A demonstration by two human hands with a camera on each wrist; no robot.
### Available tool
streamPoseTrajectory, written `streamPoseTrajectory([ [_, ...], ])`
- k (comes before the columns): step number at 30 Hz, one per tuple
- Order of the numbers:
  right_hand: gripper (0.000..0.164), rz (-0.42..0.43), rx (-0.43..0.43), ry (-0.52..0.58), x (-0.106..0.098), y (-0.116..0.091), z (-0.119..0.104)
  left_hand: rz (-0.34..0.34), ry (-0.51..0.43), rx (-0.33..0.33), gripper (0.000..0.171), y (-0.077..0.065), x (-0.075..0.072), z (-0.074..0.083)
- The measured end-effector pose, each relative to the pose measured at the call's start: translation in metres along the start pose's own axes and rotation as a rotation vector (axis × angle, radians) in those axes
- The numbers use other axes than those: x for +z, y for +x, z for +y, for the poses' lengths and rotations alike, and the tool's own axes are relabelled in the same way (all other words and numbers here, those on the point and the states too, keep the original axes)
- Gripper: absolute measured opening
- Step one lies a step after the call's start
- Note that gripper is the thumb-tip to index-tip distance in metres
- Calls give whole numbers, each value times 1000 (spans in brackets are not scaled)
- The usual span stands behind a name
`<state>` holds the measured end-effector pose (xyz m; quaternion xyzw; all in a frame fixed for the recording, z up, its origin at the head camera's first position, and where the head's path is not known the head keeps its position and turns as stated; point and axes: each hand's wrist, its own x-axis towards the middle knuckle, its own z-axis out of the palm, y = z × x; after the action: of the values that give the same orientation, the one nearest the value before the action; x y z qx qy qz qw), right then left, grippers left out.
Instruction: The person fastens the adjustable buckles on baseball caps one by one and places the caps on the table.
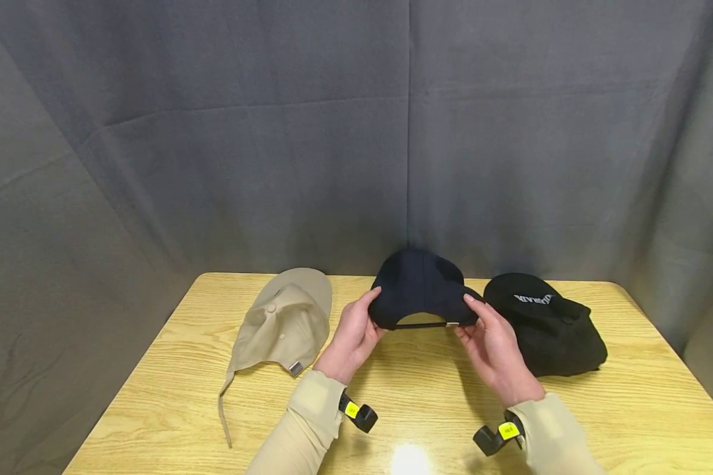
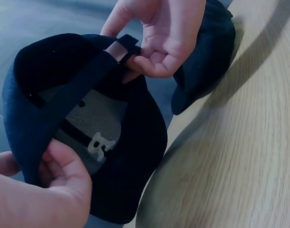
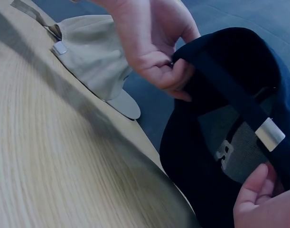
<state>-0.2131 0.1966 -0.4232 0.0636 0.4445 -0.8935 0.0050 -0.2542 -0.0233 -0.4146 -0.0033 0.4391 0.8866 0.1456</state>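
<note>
A dark navy baseball cap (image 1: 418, 284) is held up over the far middle of the table, its back opening and strap facing me. My left hand (image 1: 354, 333) grips the cap's left edge, thumb outside and fingers curled inside the rim. On the other side my right hand (image 1: 494, 343) pinches the edge near the strap's metal buckle (image 3: 270, 134). Inside the cap, light stitching (image 2: 101, 146) shows in the left wrist view. To the left lies a beige cap (image 1: 285, 323) with its strap undone. A black cap (image 1: 546, 330) with white lettering lies at the right.
The wooden table (image 1: 172, 382) ends at a grey curtain (image 1: 309, 165) behind the caps. More curtain hangs at both sides. Each wrist carries a black camera mount with a yellow label.
</note>
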Motion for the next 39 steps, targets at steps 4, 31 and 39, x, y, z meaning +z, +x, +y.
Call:
streamPoseTrajectory([
  [4,38,36,26,7,-2,0,-2,19,48,-26,40,0,-1,-1],
  [31,31,142,104,-136,-8,2,5,19,436,-95,42,1,-8,-25],
  [39,53,168,107,-172,-10,2,4,20,565,-84,58,-1,-7,-29],
])
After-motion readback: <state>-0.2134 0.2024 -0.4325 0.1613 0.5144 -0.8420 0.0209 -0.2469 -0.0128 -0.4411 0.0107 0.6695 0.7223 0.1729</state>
